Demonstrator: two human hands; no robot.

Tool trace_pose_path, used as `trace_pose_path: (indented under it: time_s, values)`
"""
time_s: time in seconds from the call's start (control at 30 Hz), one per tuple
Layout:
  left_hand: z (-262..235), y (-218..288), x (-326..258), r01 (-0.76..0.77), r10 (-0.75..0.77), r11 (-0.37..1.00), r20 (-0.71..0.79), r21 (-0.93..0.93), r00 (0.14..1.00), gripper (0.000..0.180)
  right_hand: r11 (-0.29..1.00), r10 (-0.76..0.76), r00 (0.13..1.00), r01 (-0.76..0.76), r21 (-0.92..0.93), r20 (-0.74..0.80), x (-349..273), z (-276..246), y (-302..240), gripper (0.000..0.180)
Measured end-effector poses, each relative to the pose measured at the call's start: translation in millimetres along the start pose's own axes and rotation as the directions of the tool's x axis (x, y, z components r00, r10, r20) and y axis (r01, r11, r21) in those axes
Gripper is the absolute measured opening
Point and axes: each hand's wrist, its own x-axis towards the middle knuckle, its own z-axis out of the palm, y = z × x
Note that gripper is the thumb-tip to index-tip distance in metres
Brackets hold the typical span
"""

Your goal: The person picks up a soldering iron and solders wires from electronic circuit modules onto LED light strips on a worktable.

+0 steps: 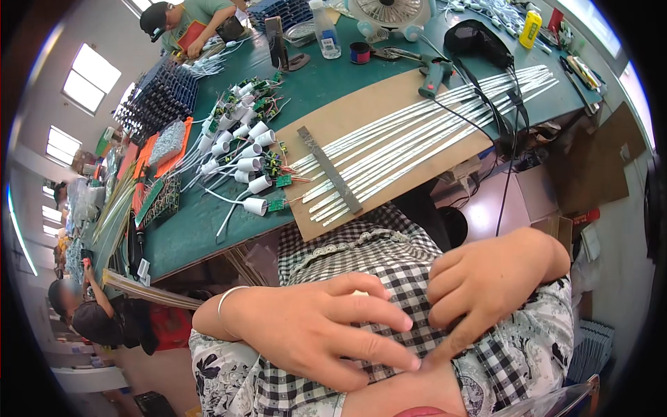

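Both hands are raised close to my body, over a black-and-white checked apron. My left hand, with a bangle on its wrist, is open with its fingers apart; one fingertip touches the skin at the neckline. A small pale thing shows behind its fingers, too hidden to name. My right hand rests against the apron's upper part, its index finger stretched to the neckline beside the left fingertip and its other fingers loosely bent. Nothing shows in it. In front lie LED strips on a brown board, under a flat metal bar.
White lamp sockets with wires and circuit boards are heaped left of the strips on the green table. Beyond the board lie a glue gun and a fan. A black cable hangs right. A co-worker sits far left.
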Motion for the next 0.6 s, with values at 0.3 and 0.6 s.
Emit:
trace_pose_path:
  time_s: [0.3, 0.6]
  values:
    - [10, -9, -8, 0.073, -0.067, 0.994, 0.070, -0.079, 0.995, 0.014, 0.998, -0.004, 0.999, 0.007, 0.062, -0.046, -3, 9, 5, 0.025]
    - [7, -13, 11, -0.025, 0.037, 0.963, -0.037, 0.269, 0.999, 0.010, 0.934, -0.260, 0.826, 0.346, 0.087, -0.499, -3, 5, 28, 0.023]
